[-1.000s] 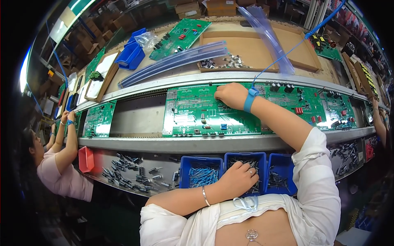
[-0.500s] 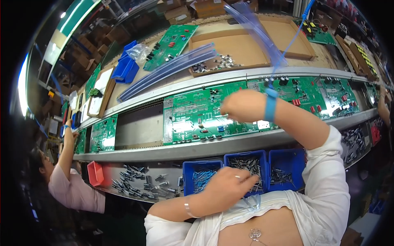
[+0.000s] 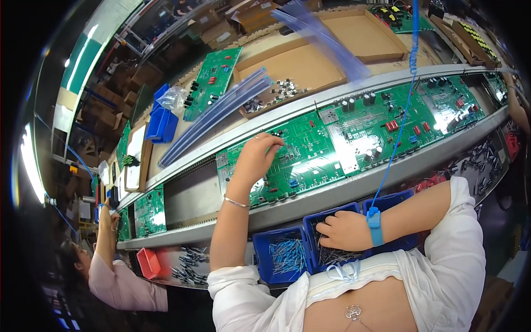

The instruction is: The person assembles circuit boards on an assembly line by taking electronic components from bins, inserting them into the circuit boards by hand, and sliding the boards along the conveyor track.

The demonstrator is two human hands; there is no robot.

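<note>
My left hand (image 3: 257,157) rests fingertips-down on the near left part of a long green circuit board (image 3: 354,133) on the conveyor rail; whether the pinched fingers hold a part is hidden. My right hand (image 3: 342,229), with a blue wrist strap (image 3: 375,224) and a blue cord (image 3: 395,138), is curled into the loose dark leaded parts in the middle blue bin (image 3: 311,221). The left blue bin (image 3: 285,254) holds blue-bodied parts. Another blue bin (image 3: 410,242) lies under my right forearm.
Another person (image 3: 110,271) works at the left by a smaller green board (image 3: 149,210) and a red bin (image 3: 149,263). On the shelf behind lie clear plastic tubes (image 3: 215,113), cardboard trays (image 3: 310,63), a green board (image 3: 213,83) and small blue bins (image 3: 161,119).
My hands have swapped places: the left one rose from the blue bins to the circuit board, and the right one came down from the board into the middle bin.
</note>
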